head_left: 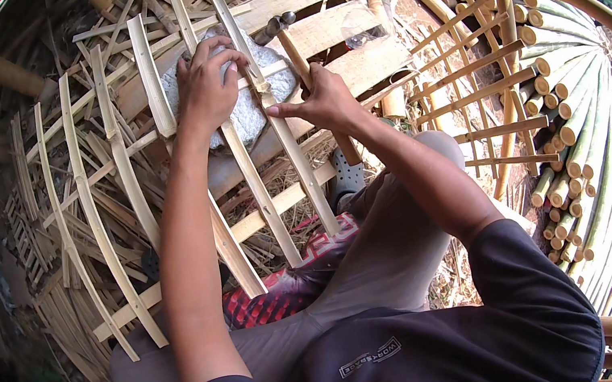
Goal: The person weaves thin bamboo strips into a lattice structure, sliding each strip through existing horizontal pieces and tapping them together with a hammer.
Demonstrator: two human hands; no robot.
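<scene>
A lattice of split bamboo slats (304, 167) lies over my lap and across a pale stone block (249, 123). My left hand (212, 85) is on the lattice above the stone, its bent fingers wrapped over a slat (253, 180). To its right, my right hand (323, 102) grips a hammer (296, 54) by its wooden handle. The dark metal hammer head points away from me, beyond the stone's right edge. My right thumb reaches left and touches the slat above the stone. Thin crosspieces (276, 206) run under the long slats.
Wide bamboo planks (331, 31) lie around the stone. At the right, another bamboo lattice (476, 87) leans near a big stack of cut poles (588, 117). Loose strips (69, 331) litter the left side. A grey clog (348, 174) shows beside my leg.
</scene>
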